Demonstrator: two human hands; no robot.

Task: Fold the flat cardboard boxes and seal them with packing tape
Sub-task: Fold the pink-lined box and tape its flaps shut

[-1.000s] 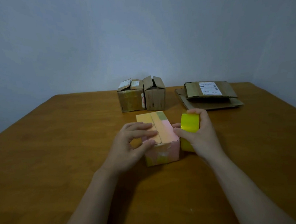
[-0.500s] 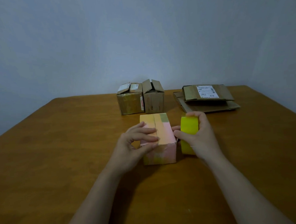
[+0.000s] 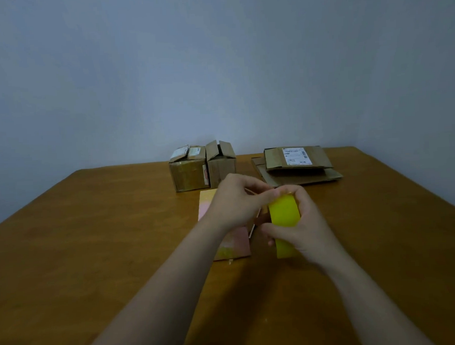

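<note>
A small pink and yellow cardboard box [image 3: 231,244] stands on the wooden table [image 3: 93,245] in front of me. My right hand [image 3: 303,226] grips a roll of yellow packing tape [image 3: 284,214] upright just right of the box. My left hand [image 3: 238,200] hovers over the box's top and reaches across to the roll, its fingertips pinching at the roll's top edge. My left hand hides most of the box's top.
Two folded brown boxes [image 3: 189,171] [image 3: 222,164] with loose top flaps stand side by side at the back. A stack of flat cardboard boxes [image 3: 297,166] with a white label lies at the back right. A grey wall rises behind the table.
My left hand has left the box's top and moved right to the top of the tape roll. The right hand has lifted the roll slightly. The head camera has tilted up.
</note>
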